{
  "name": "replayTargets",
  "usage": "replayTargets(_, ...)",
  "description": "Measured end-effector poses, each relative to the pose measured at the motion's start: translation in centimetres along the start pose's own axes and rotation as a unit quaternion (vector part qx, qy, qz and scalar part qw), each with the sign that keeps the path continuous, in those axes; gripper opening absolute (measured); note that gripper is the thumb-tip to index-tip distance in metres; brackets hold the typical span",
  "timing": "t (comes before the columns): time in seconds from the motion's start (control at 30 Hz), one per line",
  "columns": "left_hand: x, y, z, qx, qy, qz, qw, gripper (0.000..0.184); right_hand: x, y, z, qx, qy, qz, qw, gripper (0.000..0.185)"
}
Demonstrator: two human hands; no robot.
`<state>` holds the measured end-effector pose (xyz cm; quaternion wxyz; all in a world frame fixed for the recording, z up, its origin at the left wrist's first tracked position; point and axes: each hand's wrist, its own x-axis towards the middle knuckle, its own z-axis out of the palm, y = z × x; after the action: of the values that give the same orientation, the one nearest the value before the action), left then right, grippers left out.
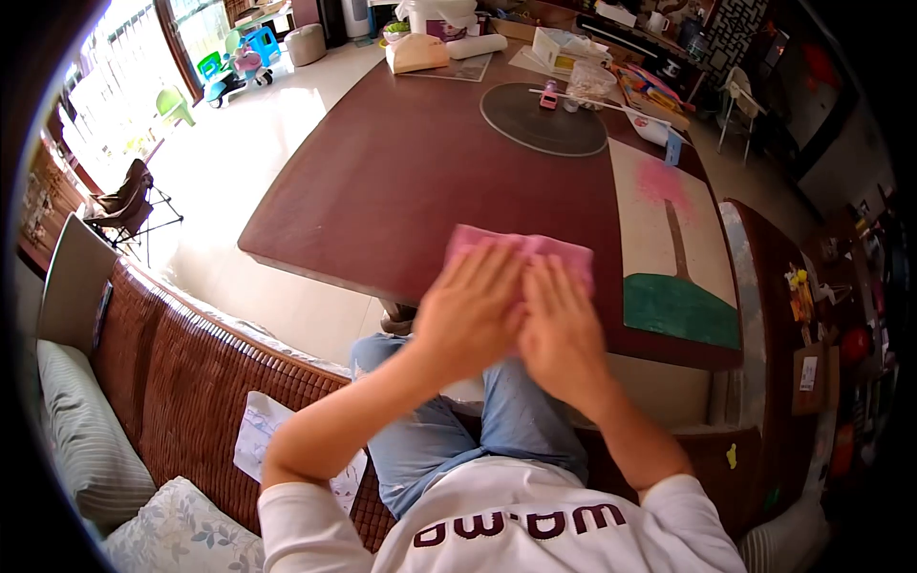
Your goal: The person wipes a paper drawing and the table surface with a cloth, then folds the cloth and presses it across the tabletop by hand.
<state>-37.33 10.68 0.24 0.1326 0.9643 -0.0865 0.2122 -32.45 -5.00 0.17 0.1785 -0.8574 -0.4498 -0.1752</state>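
Observation:
A folded pink cloth lies at the near edge of the dark red-brown table, under both of my hands. My left hand rests on its left part, fingers stretched out flat and pointing away from me. Beside it, my right hand covers the cloth's right part, its fingers also straight and laid flat. The hands nearly touch at the index fingers. Both are slightly blurred, and the thumbs and much of the cloth are hidden beneath them.
Right of the cloth lies a painting of a pink tree. Farther back are a round dark turntable with a small pink toy car, papers and bags. A wooden bench with cushions runs along the left. A folding chair stands beyond.

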Motion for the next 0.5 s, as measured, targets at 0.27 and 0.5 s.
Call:
replayTargets(0.27,-7.1,-10.5,-6.3,0.108,-0.068,-0.159,0.979,0.050,8.9,-10.8,8.3,0.017,0.034,-0.073,0.997,0.052)
replayTargets(0.5,-5.9,-7.1,-4.2,0.167,-0.061,-0.146,0.973,0.050,7.0,-7.6,6.8,0.041,0.059,-0.103,0.992,0.050)
